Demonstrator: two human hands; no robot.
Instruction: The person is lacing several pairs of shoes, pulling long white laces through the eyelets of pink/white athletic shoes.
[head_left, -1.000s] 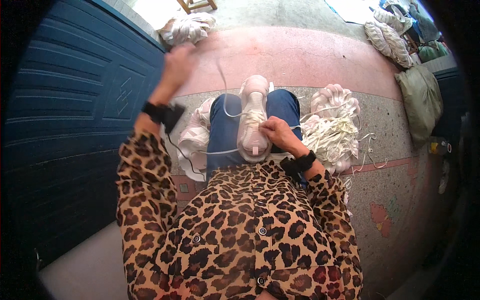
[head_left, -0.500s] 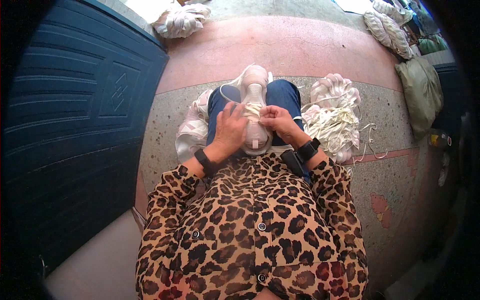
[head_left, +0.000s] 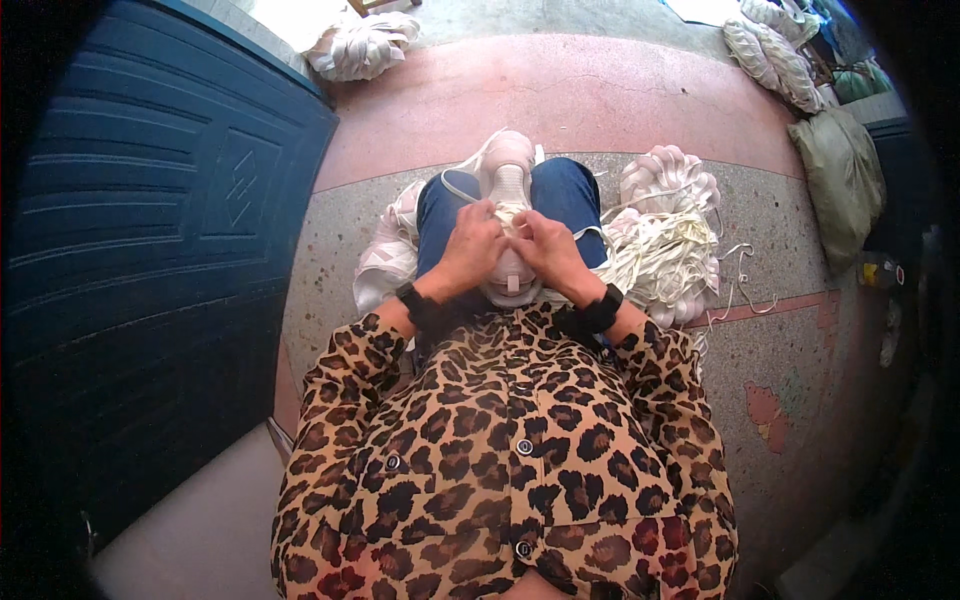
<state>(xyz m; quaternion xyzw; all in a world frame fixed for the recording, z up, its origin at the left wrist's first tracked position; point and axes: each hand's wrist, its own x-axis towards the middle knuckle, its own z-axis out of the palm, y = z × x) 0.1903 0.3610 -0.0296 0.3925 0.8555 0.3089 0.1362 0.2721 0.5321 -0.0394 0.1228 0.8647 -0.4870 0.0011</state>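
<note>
A pale pink and white sneaker point(head_left: 508, 152) rests on my lap between my thighs, toe pointing away from me. Its cream shoelace point(head_left: 461, 188) loops out loosely on the left, and a strand trails to the right over my thigh. My left hand point(head_left: 470, 252) and my right hand point(head_left: 550, 254) meet over the lacing, fingers pinched on the lace. The fingers cover most of the eyelets, and the exact hold of each fingertip is hidden. The heel with its pull tab point(head_left: 513, 284) shows below my hands.
A heap of cream laces point(head_left: 655, 255) lies to my right, beside a cluster of pale shoes point(head_left: 670, 180). More pale shoes point(head_left: 388, 250) are at my left. A dark blue door point(head_left: 170, 200) stands left; a grey-green sack point(head_left: 842, 185) sits far right.
Both hands have drawn together over the lacing. My right hand has shifted left and its fingers now nearly touch my left hand's. The sneaker has stayed almost in place.
</note>
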